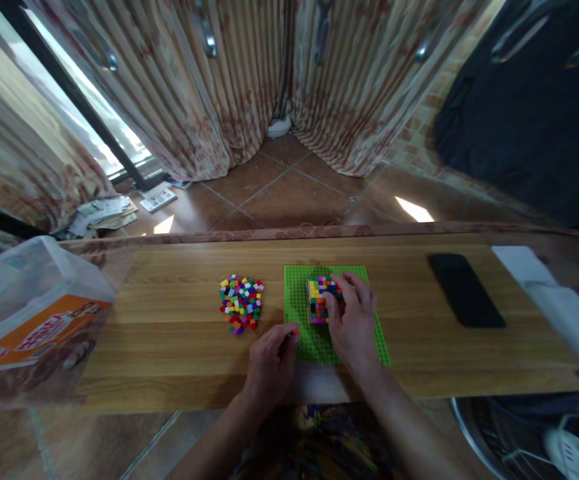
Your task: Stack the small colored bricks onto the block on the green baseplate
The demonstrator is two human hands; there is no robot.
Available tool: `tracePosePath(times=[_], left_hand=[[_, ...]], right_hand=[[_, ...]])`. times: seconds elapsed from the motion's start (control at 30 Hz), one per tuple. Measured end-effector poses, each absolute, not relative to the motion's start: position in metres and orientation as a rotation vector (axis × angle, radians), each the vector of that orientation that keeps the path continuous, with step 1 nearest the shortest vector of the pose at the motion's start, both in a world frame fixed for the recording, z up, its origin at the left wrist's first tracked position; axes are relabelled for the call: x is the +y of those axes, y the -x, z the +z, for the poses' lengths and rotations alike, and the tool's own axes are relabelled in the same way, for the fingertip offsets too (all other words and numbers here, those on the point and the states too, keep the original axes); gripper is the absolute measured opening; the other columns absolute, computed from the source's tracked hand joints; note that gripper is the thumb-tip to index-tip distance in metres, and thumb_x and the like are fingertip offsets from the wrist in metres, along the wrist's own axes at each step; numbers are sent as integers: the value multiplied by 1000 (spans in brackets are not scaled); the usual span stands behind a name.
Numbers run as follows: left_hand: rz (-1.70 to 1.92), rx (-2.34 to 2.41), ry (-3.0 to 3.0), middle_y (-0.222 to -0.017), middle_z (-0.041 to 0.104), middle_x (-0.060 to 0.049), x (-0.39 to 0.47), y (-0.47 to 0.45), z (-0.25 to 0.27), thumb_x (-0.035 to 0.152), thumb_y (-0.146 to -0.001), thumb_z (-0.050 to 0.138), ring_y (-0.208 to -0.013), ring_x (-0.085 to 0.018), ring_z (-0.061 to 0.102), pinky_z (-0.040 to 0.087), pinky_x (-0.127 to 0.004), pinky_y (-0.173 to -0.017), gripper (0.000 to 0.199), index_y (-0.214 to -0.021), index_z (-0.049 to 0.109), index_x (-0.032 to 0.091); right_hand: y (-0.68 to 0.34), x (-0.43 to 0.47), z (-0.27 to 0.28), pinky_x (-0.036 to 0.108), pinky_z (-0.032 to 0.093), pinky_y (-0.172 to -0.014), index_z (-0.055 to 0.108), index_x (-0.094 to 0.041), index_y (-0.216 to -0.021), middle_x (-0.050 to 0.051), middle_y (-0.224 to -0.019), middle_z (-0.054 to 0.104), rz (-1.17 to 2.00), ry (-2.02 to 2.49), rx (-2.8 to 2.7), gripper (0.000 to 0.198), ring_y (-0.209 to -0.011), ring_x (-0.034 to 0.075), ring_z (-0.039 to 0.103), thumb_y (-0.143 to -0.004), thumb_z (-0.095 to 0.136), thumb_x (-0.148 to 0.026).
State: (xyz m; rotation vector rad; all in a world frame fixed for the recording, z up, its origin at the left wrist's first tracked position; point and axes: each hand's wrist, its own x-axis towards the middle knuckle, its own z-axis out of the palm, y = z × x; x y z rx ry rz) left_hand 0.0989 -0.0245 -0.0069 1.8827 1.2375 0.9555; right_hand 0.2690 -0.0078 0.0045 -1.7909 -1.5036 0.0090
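Observation:
My left hand [272, 360] is closed near the left front edge of the green baseplate [296, 283]. An orange brick [296, 331] shows between its thumb and forefinger. On the middle of the baseplate stands a block of many-coloured toy bricks [318, 301]. My right hand [353, 320] lies over the right side of this block, thumb in front and fingers behind, and hides part of it. Whether the right fingers press on a single brick or the whole block is hard to see. Left of the baseplate lies a heap of loose small bricks [242, 301].
A wooden board [179, 360] carries all this. Right on it lies a black phone [466, 290], with white paper [564, 313] beyond. A clear plastic tub [76, 273] with an orange label stands at the left. Curtains [249, 87] hang behind the tiled floor [269, 193].

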Motion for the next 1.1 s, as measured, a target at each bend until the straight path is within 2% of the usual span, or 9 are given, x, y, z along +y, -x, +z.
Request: tracePosePath(times=[0.23,0.4,0.5,0.6,0.77,0.97,1.1], left_hand=[[978,1259,-1831,-91,73,-5,-24,-97,-9,17,-89,53,-81,-15,69,53,-22,-72,18,-99,67,18],[992,1254,-1780,-88,72,-3,-25,-95,-11,18,-91,50,-68,-12,68,53,-20,-64,20,-102,66,18],[1002,1281,-1735,-88,72,-3,-25,-94,-14,19,-92,48,-65,-11,67,53,-20,-63,21,-103,66,18],[1044,1306,-1714,-89,73,-3,-24,-93,-16,20,-90,51,-71,-12,68,54,-21,-68,21,-102,68,19],[1097,1240,-1649,-86,74,-3,-22,-91,-15,23,-86,58,-77,-14,68,55,-23,-74,16,-96,71,19],[1112,1183,-1568,-79,73,-2,-21,-88,-11,26,-84,61,-71,-14,67,53,-22,-69,14,-87,72,18],[1100,1148,-1560,-73,70,-1,-21,-87,-8,29,-83,63,-65,-13,64,52,-21,-63,14,-82,71,17]], right_hand=[[-270,-5,7,51,42,-98,62,-19,-119,14,-123,55,32,1809,-1522,31,-114,28,48,-95,48,-32],[-269,-16,20,51,44,-96,63,-19,-117,15,-122,57,-48,1718,-1470,28,-114,27,51,-94,49,-27],[-257,-32,27,43,49,-91,64,-22,-113,10,-111,63,12,1542,-1563,25,-104,22,57,-94,48,-18],[-240,-47,24,37,53,-85,64,-23,-111,7,-101,66,160,1418,-1687,28,-96,20,60,-93,47,-11],[-221,-52,13,36,53,-85,63,-20,-111,7,-100,68,304,1413,-1724,27,-95,19,60,-93,47,-10],[-221,-47,12,37,54,-84,65,-20,-107,7,-98,69,350,1388,-1741,24,-93,20,61,-93,48,-11],[-224,-53,14,34,55,-79,67,-22,-107,7,-94,68,303,1378,-1723,23,-89,19,62,-92,52,-14]])
